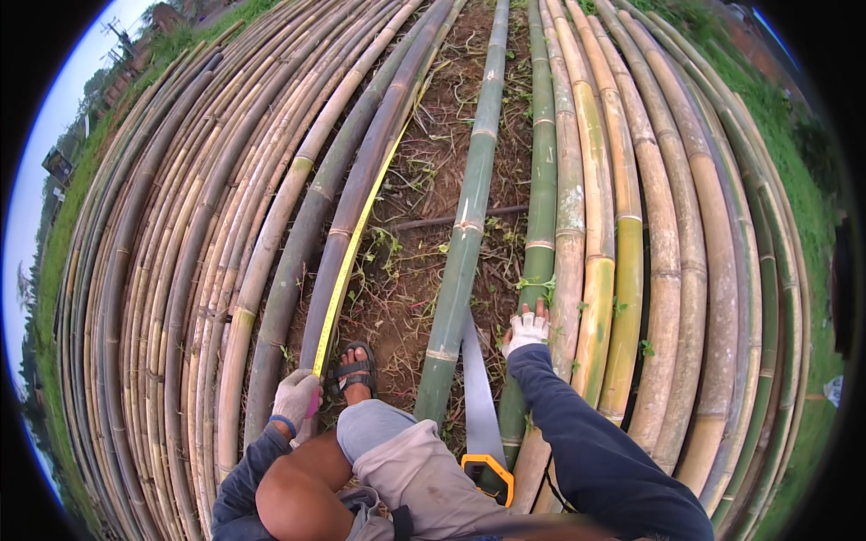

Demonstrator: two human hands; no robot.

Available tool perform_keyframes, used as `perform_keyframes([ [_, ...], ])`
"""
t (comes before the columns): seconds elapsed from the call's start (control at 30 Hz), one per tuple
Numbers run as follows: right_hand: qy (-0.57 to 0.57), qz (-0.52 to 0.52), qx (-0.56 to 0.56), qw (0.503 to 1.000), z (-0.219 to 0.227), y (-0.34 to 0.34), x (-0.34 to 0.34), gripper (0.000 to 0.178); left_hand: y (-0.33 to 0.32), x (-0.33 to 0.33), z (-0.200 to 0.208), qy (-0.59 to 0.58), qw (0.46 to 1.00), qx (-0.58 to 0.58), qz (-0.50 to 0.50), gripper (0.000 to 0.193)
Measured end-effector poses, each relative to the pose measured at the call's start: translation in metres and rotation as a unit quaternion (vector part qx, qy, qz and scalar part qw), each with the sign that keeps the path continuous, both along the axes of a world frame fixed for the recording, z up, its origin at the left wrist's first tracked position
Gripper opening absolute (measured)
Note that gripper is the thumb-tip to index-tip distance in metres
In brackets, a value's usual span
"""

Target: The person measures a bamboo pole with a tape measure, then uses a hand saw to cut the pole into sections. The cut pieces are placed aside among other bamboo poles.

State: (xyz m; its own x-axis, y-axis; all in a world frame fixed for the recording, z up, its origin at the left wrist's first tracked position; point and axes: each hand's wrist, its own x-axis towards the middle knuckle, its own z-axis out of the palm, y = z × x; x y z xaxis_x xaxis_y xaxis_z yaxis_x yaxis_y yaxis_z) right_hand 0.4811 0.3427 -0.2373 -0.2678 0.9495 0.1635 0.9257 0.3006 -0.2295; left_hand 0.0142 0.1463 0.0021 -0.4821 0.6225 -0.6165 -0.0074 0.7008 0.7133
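Note:
My left hand (293, 403), in a pale work glove, is closed round a tape measure (315, 402), of which a pinkish-red bit shows. From it a yellow tape blade (347, 261) runs away along a dark brownish bamboo pole (341, 233). My right hand (526, 331), in a white glove with bare fingertips, lies with fingers stretched out on a green bamboo pole (539, 225). Between that pole and another green bamboo pole (463, 239) is a handsaw (478, 388) with a yellow and black handle close to my lap.
Many bamboo poles (212, 207) lie lengthwise on my left, and more tan and yellow poles (663, 216) on my right. My sandalled foot (354, 368) stands on the soil (397, 311), which has dry litter and small weeds. Grass (816, 298) borders the right side.

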Motion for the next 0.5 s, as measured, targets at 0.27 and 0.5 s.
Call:
perform_keyframes([
  [0.27,0.036,0.005,0.024,0.999,0.000,0.000,-0.001,0.051,0.026,-0.014,0.030,0.067,0.996,0.039,-0.040,0.023],
  [0.5,0.033,0.002,0.031,0.999,-0.005,0.000,0.000,0.047,0.014,-0.034,0.010,0.135,0.979,-0.083,-0.130,0.028],
])
